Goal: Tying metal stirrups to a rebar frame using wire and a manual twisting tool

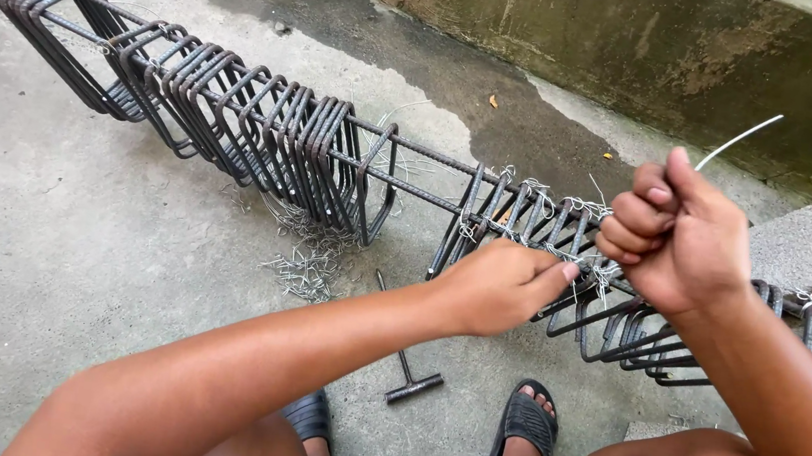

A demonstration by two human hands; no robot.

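1. Your left hand (498, 286) is pinching tie wire at the rebar cage (527, 221), hiding the knot.
2. Your right hand (679, 232) is fisting a wire (737, 140); its lower end is hidden.
3. The cage is running off-frame both ways.

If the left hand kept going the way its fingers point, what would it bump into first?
Most likely the thin tie wire knotted on the rebar cage, right at its fingertips. The left hand points rightward toward the right hand, which would come next. Depth is hard to judge.
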